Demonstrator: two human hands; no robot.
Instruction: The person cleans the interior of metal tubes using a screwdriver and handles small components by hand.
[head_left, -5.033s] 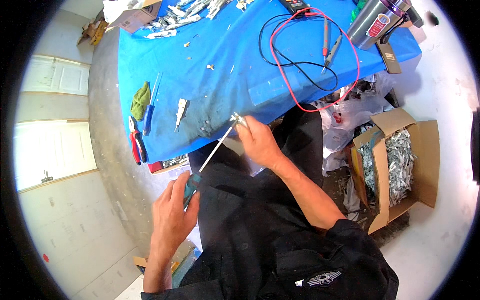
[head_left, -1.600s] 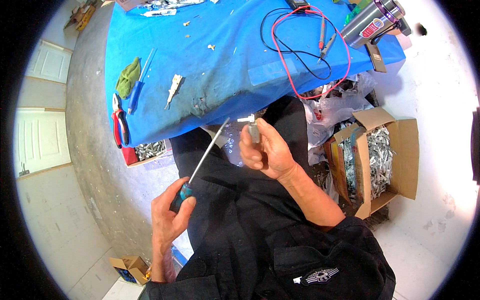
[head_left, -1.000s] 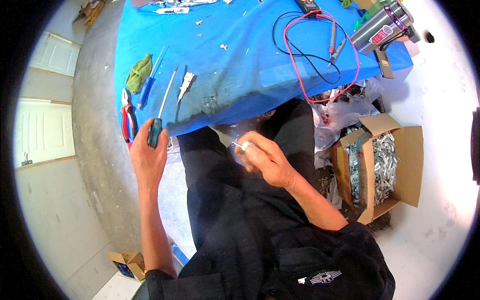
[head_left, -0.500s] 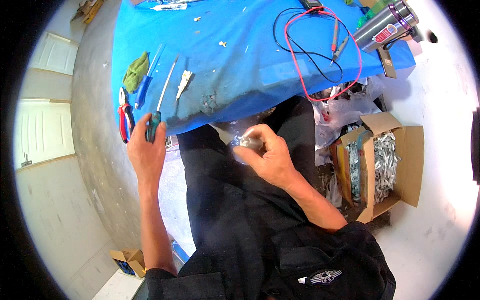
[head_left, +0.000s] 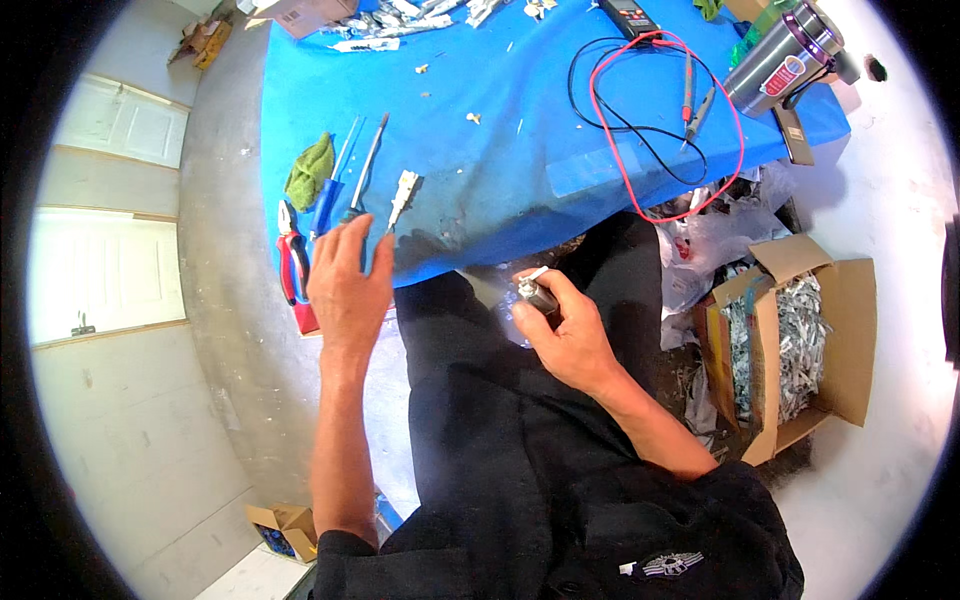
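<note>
My left hand (head_left: 350, 280) is over the table's near edge at the left, thumb spread away from the fingers. Its fingertips lie over the dark green handle of a screwdriver (head_left: 371, 165), hiding most of that handle. Just right of the thumb rests a cream-white plastic piece (head_left: 403, 197) with a thin pointed end. Above my lap, my right hand (head_left: 575, 335) is closed around a small metallic cylinder (head_left: 538, 296) with a white part at its top; the fingers cover some of it.
Red-handled pliers (head_left: 292, 255), a blue-handled screwdriver (head_left: 330, 200) and a green cloth (head_left: 310, 170) lie at the table's left. A multimeter (head_left: 630, 18) with red and black leads and a steel flask (head_left: 785, 65) are far right. A cardboard box (head_left: 850, 340) of metallic strips stands below.
My left hand has loosened its grip on the green-handled screwdriver, and its thumb has spread away. The cylinder in my right hand has turned, showing its white part. The whole view has shifted slightly.
</note>
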